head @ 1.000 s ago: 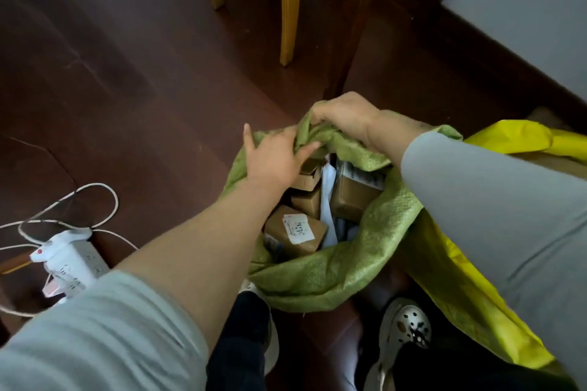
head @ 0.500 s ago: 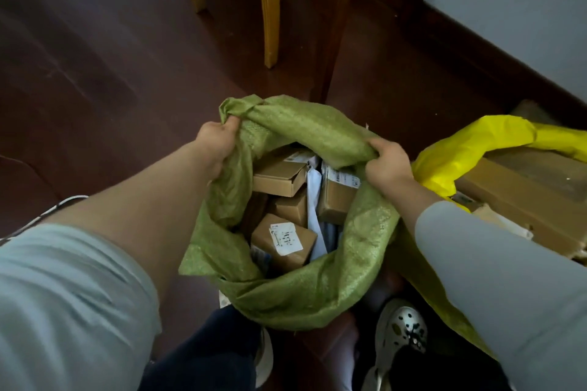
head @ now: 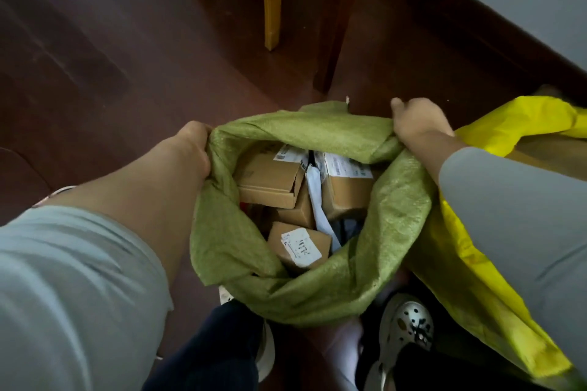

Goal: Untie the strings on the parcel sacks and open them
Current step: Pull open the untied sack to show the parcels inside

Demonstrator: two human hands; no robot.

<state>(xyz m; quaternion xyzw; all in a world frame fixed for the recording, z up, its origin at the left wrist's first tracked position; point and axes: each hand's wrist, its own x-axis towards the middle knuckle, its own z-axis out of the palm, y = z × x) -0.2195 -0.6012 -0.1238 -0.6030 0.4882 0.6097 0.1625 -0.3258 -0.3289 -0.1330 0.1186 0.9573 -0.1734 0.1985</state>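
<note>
A green woven sack (head: pixel 390 232) stands on the floor between my feet, its mouth pulled wide. Inside lie several brown cardboard parcels (head: pixel 270 181) with white labels and a white mailer. My left hand (head: pixel 193 149) grips the sack's left rim, fingers curled into the fabric. My right hand (head: pixel 419 120) grips the far right rim. A yellow sack (head: pixel 470 270) lies to the right, partly under my right arm, with a large cardboard box showing in it. No string is visible.
Dark red wooden floor (head: pixel 111 57) all around. Yellow chair legs (head: pixel 273 3) and a dark table leg (head: pixel 333 41) stand just beyond the sack. A dark skirting board and pale wall run along the upper right. My feet in clogs (head: pixel 406 327) sit below the sack.
Both hands went from bunching the rim together at the far side to pulling it apart, left hand to the left and right hand to the right. The sack's mouth is wider.
</note>
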